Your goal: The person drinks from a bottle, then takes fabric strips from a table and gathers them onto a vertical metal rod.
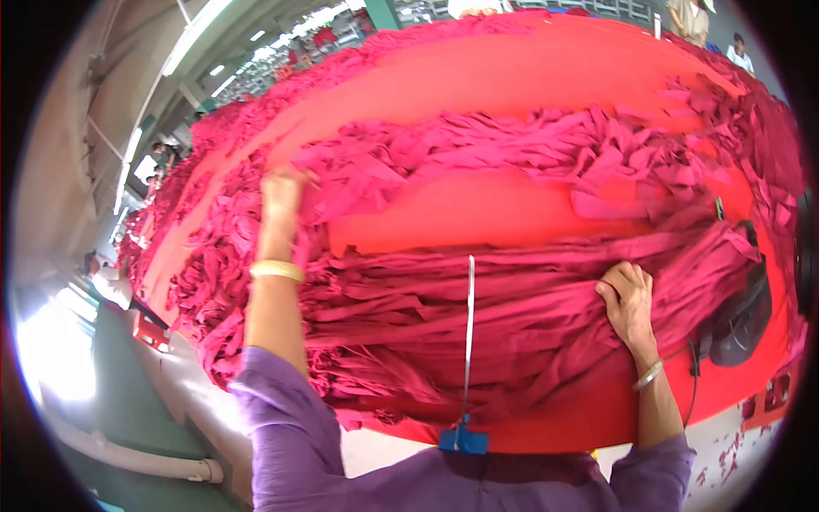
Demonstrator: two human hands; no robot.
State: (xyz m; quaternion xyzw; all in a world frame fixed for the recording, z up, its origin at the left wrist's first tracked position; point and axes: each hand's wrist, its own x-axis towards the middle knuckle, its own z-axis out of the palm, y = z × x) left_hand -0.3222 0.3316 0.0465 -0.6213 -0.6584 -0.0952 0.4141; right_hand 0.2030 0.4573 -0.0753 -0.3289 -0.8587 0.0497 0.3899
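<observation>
The left grip (284, 177) is blurred, and whether its fingers close on cloth (503, 299) cannot be told. The underside of the right grip (629, 294) is hidden. Cloth covers part of a dark object (740, 328) near the table's (478, 205) right edge; what it is stays unclear. The purple top (503, 482) hides part of the near edge and is cut off below. Beyond the far right corner, a person (689, 21) is cut off above.
</observation>
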